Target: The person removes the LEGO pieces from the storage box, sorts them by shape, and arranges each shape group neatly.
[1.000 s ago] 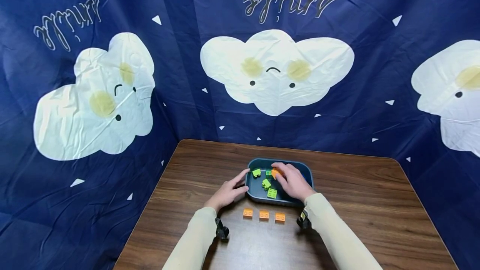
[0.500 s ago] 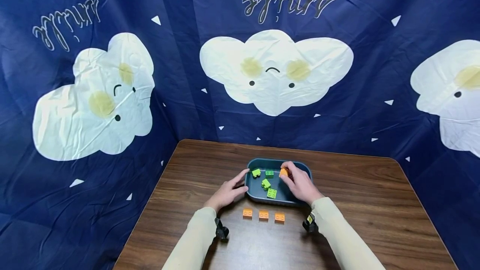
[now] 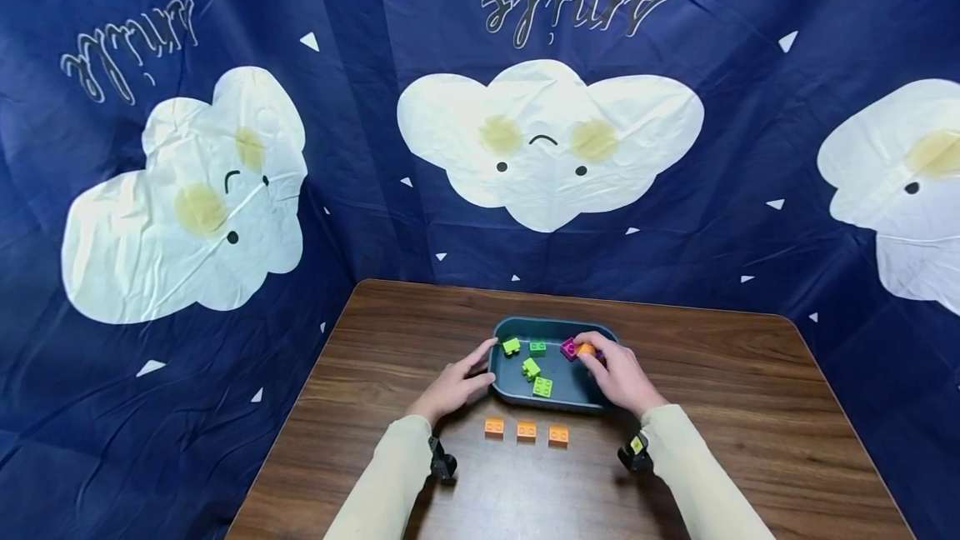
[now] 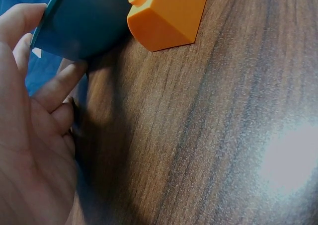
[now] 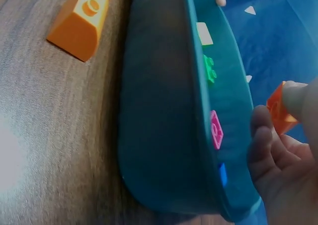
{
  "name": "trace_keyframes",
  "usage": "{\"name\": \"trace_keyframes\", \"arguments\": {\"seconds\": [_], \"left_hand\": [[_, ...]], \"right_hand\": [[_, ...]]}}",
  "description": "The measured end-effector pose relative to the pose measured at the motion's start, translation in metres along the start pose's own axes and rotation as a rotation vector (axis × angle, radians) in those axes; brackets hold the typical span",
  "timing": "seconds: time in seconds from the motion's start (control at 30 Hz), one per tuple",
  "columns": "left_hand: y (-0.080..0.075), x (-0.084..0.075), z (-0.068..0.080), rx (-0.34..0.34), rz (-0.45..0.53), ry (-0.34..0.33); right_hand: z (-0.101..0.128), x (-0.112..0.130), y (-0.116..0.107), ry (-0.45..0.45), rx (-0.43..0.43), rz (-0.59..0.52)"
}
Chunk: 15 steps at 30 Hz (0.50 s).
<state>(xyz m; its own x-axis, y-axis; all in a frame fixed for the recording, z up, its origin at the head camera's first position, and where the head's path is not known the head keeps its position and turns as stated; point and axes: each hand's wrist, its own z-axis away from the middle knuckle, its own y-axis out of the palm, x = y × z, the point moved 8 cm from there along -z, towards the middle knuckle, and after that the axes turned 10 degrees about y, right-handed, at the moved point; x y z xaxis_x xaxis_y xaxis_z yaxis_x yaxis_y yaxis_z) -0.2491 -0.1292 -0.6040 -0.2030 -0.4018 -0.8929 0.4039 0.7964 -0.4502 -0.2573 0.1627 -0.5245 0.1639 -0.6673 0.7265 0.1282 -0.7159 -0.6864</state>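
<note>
One orange brick (image 3: 586, 349) was pinched in the right hand (image 3: 621, 373), over the bin (image 3: 536, 327), right side; left hand (image 3: 453, 384), fingers extended, touched the bin's left end; three bricks (image 3: 527, 432) lay nearer.

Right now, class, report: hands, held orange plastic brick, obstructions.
Right hand pinches orange brick over teal plastic tub. Left hand touches tub's rim. Magenta plastic brick nearby, not visibly blocking.

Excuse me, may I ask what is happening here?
A person's right hand pinches an orange plastic toy brick over a teal rounded-rectangular tray, while the left hand touches the tray. Lime-green bricks, a green brick, a magenta brick and a blue piece lie inside. Three orange bricks stand in a row on the brown wood-grain table.
</note>
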Motion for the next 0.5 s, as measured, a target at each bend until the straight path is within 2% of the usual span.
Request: {"name": "trace_keyframes", "arguments": {"seconds": [0.27,0.5], "left_hand": [[0.0,0.003,0.0,-0.006,-0.014,0.002],[0.0,0.005,0.0,-0.005,-0.009,-0.004]], "right_hand": [[0.004,-0.009,-0.007,0.057,0.014,-0.097],[0.011,-0.005,-0.014,-0.022,-0.053,-0.055]]}}
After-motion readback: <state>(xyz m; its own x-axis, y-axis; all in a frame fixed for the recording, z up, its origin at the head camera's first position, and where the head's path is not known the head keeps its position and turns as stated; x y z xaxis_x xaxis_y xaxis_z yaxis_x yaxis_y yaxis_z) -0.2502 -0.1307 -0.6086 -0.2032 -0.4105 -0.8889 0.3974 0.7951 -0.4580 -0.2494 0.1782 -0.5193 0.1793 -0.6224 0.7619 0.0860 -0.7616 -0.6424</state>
